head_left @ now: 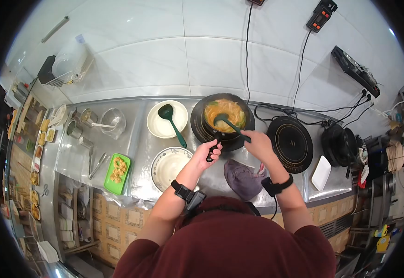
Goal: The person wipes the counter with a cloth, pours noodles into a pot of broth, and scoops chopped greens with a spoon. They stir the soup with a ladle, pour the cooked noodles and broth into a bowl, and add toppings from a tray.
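My left hand (207,154) is closed around the black handle (212,150) of a pan. The pan (207,125) sits on a round black induction cooktop (197,131) and contains orange soup (225,109) with noodle-like strands and green leaves. In my right hand (259,147) is a dark green spatula (233,125), slanting into the soup; its head is partly sunk, so the exact shape is unclear. Left of the pan, a green ladle (166,112) rests in a cream bowl (153,123). A larger patterned bowl (165,169) stands near my left forearm.
A purple-grey cloth (241,180) lies below my right hand. Another round cooktop (291,143), a white tray (321,173) and black pots (336,147) are at right. On the left are a green tray (111,181) of fried food, tongs (99,166) and a plastic-lined container (114,121).
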The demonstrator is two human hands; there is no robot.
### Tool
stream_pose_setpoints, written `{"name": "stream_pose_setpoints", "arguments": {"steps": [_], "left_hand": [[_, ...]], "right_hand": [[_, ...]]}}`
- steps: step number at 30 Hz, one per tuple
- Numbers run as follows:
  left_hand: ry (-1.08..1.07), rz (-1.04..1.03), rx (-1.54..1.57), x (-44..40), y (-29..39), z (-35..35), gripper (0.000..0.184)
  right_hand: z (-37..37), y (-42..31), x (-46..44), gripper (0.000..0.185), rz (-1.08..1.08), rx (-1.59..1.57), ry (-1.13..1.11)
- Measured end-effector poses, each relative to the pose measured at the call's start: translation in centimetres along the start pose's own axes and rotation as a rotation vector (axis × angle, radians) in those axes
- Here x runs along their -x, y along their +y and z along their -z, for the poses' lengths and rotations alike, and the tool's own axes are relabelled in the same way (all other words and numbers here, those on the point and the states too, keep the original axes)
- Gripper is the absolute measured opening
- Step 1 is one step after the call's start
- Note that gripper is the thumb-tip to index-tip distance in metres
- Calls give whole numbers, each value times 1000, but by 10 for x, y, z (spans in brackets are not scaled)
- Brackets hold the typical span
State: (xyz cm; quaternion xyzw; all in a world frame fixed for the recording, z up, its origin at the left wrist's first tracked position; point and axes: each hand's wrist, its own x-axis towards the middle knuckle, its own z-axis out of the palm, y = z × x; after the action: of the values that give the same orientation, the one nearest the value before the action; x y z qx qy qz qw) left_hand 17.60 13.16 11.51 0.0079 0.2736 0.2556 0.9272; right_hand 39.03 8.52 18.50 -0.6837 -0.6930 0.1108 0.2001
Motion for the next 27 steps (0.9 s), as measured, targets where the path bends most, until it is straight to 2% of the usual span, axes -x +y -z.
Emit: {"name": "stream_pose_setpoints", "arguments": {"steps": [4,7,10,13,14,18,21,24,27], "left_hand": [[13,-10,-44,3,0,-2,15],[-8,-12,-7,0,-1,0,16],[9,-9,-20,3,0,-3,16],[12,-17,-22,1,-1,-1,16],[4,-10,-17,1,-3,1,16],[4,-5,-20,2,0,-1,15],[2,-11,-24,2,0,-1,15],[-14,-5,-36,-2,-1,2,15],[6,-2,-50,1,1,-1,15]], "right_hand": [[-22,18,-26,35,-70,-283,122],[-30,20,-21,33,-68,-361,184],[-12,19,1,33,-11,-129,156],[13,5,22,32,-80,-141,133],[12,14,27,32,-5,-164,182],[41,5,46,32,-98,-59,137],[34,11,43,32,-86,-4,99],[6,25,22,32,-123,-147,123],[-14,29,2,31,-139,-384,248]]}}
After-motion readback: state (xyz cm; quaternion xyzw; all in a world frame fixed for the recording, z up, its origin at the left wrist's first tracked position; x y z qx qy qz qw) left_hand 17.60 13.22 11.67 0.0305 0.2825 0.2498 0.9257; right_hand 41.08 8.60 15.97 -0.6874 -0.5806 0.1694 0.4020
